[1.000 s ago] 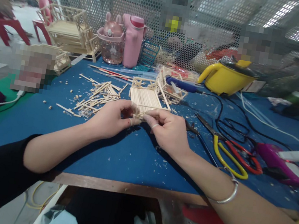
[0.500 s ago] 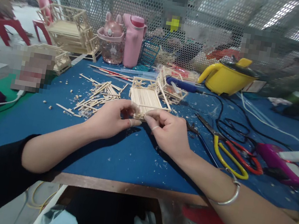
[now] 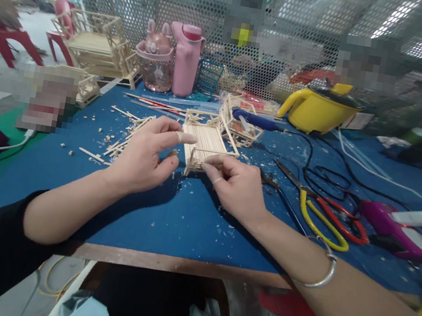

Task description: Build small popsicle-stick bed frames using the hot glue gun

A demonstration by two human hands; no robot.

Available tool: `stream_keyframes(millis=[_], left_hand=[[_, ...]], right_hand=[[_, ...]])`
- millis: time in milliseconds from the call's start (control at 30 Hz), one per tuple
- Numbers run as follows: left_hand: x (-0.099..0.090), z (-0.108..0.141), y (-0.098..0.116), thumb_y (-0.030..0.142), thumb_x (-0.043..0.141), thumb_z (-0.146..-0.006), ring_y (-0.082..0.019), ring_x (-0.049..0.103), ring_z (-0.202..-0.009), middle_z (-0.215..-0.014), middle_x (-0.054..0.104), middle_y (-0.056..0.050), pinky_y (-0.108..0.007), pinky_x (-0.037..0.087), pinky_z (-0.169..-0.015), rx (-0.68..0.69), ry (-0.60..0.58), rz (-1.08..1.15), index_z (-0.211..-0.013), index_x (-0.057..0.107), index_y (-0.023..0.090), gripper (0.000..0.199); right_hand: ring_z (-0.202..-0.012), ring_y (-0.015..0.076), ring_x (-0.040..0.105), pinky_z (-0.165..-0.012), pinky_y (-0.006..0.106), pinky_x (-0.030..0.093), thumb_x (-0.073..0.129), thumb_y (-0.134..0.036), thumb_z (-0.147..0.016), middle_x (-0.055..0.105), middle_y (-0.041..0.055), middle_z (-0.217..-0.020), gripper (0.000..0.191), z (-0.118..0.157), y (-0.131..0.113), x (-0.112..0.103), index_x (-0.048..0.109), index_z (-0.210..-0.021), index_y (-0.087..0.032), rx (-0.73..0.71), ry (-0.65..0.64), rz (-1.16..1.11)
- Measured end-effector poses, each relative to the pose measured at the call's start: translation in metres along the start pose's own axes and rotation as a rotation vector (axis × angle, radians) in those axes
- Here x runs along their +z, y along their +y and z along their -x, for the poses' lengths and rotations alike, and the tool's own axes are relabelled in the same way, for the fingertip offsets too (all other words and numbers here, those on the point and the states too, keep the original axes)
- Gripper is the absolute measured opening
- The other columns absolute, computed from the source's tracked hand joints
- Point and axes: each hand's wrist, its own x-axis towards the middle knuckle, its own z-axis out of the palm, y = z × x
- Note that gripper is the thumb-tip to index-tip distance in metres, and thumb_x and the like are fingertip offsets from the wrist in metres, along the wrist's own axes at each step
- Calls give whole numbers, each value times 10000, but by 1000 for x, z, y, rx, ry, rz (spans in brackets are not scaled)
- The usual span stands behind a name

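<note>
A small model built of wooden sticks (image 3: 208,138), with a slatted floor and low railings, sits on the blue work surface in front of me. My right hand (image 3: 241,184) pinches the model's near edge between thumb and fingers; the fingertips partly cover that spot. To the left of the model is my left hand (image 3: 149,150), its fingers and thumb apart with nothing visible between them. Finger covers show on both hands. Behind the left hand lies a pile of short wooden sticks (image 3: 127,138), partly hidden by it.
A blue corded tool (image 3: 256,119) rests on another stick frame behind the model. Scissors (image 3: 323,214) and dark-jawed pliers (image 3: 285,197) lie to the right. A yellow pot (image 3: 318,111), pink bottle (image 3: 187,62) and larger stick model (image 3: 96,44) stand at the back.
My left hand has let go of the model's near edge and moved left and up, its fingers spreading. The right hand stays on the model, whose near corner now shows.
</note>
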Motion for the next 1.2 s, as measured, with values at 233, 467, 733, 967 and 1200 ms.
stream_keyframes(millis=[233, 467, 733, 967, 1200], left_hand=[[4, 0, -6, 255, 552, -878, -180, 569, -879, -973, 642, -62, -342, 487, -784, 90, 17, -139, -1014, 709, 228, 210], [3, -2, -13, 299, 541, -906, -188, 546, -868, -959, 680, -55, -338, 473, -798, 225, 69, -272, -986, 722, 265, 201], [0, -5, -10, 316, 511, -921, -189, 563, -862, -944, 698, -61, -341, 482, -792, 263, 36, -278, -969, 726, 252, 230], [0, -5, -10, 313, 513, -914, -190, 576, -865, -920, 725, -37, -342, 482, -802, 225, 37, -258, -936, 739, 272, 230], [1, -5, -9, 316, 510, -911, -199, 586, -880, -925, 742, -37, -359, 485, -822, 191, 12, -233, -934, 737, 264, 234]], right_hand=[[-507, 92, 501, -561, 229, 397, 618, -253, -831, 644, -29, -599, 126, 0, 1, 0, 723, -834, -185, -14, -3, 8], [-499, 86, 486, -559, 229, 391, 618, -266, -838, 647, -25, -611, 136, 1, 0, -1, 723, -827, -180, -22, 6, 14], [-497, 88, 486, -551, 231, 388, 625, -264, -830, 647, -26, -607, 126, 0, 1, 0, 725, -832, -186, -15, 3, 18], [-501, 91, 500, -550, 232, 396, 626, -259, -829, 666, -21, -627, 120, 0, 1, 0, 724, -828, -188, -17, 4, 10], [-520, 92, 522, -558, 226, 404, 631, -253, -829, 666, -20, -624, 121, 0, 0, 0, 728, -832, -181, -25, 11, 14]])
